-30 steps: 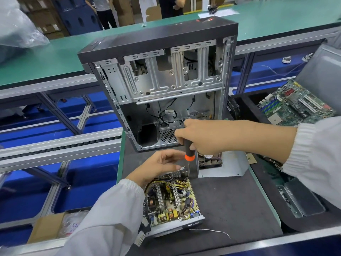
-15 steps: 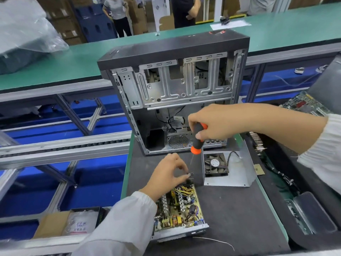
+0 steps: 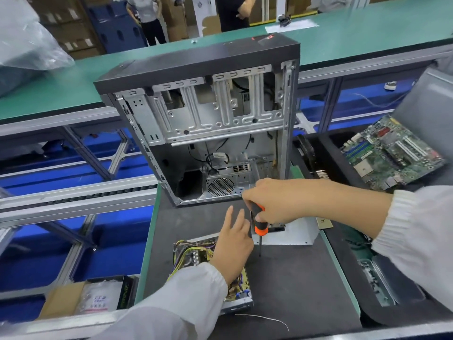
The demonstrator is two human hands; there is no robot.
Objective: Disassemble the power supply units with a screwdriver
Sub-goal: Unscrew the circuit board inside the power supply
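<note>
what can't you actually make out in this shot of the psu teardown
Head view only:
- Open power supply unit: its near middle is hidden by the left hand and sleeve, so any remaining screws there cannot be seen.
- Screwdriver: handle top covered by the right hand; the tip is too thin and blurred to tell whether it touches the mat.
- Fan on the metal cover: mostly hidden behind the right hand.
- Motherboard: markings too small to read.

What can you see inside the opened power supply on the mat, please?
Inside the power supply, yellow wires and parts on a circuit board show at the back and near the front right corner. The left hand and its sleeve cover the middle, so any screws there cannot be seen.
</note>
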